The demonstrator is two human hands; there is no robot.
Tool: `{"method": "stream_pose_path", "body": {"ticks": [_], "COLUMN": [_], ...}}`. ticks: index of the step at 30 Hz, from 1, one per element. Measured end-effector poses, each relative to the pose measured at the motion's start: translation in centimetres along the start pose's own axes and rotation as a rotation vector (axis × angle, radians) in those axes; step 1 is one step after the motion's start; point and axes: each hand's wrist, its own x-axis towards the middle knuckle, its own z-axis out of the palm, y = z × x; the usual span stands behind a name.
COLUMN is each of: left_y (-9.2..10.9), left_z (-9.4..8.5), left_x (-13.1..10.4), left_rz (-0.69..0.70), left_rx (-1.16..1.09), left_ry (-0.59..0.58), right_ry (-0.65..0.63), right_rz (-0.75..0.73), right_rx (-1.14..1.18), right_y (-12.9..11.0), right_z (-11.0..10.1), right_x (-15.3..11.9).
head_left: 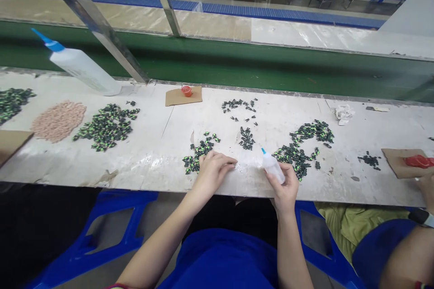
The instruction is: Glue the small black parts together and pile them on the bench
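My right hand (285,185) is wrapped round a small white squeeze bottle (274,168) with a blue nozzle, held tilted with its tip pointing up and to the left. My left hand (214,170) rests low over the table, thumb and forefinger brought together; whatever they may pinch is too small to make out. Beside its knuckles lies a pile of small black-and-green parts (193,162). A larger pile of black-and-green parts (294,156) sits just beyond the bottle. Between the hands and farther back are a cluster of small black pieces (247,138) and scattered black pieces (237,104).
A large white bottle (86,70) stands tilted at left, near pink pieces (59,120) and another black-and-green heap (106,126). Cardboard (172,98) bears a red cap (186,90). Crumpled tissue (343,114) lies at right. Another person's arm (407,257) is at far right, by a red object (418,161).
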Motion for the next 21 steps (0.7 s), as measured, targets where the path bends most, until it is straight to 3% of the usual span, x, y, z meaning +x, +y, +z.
{"method": "stream_pose_path", "body": {"ticks": [6, 10, 15, 21], "left_y": [-0.1, -0.4, -0.9, -1.3], "left_z": [2.1, 1.9, 1.7, 2.3], "left_x": [-0.9, -1.5, -1.5, -1.4], "left_rz": [-0.092, -0.045, -0.032, -0.041], "left_rx": [0.023, 0.074, -0.011, -0.044], "left_ry": [0.098, 0.178, 0.140, 0.193], "right_ry": [0.129, 0.109, 0.058, 0.020], "right_rz": [0.124, 0.158, 0.139, 0.140], "right_rx": [0.228, 0.130, -0.028, -0.097], "right_y": [-0.2, -0.4, -0.7, -0.8], "right_z": [0.6, 1.7, 3.1, 3.4], "right_x": [0.4, 0.2, -0.2, -0.3]}}
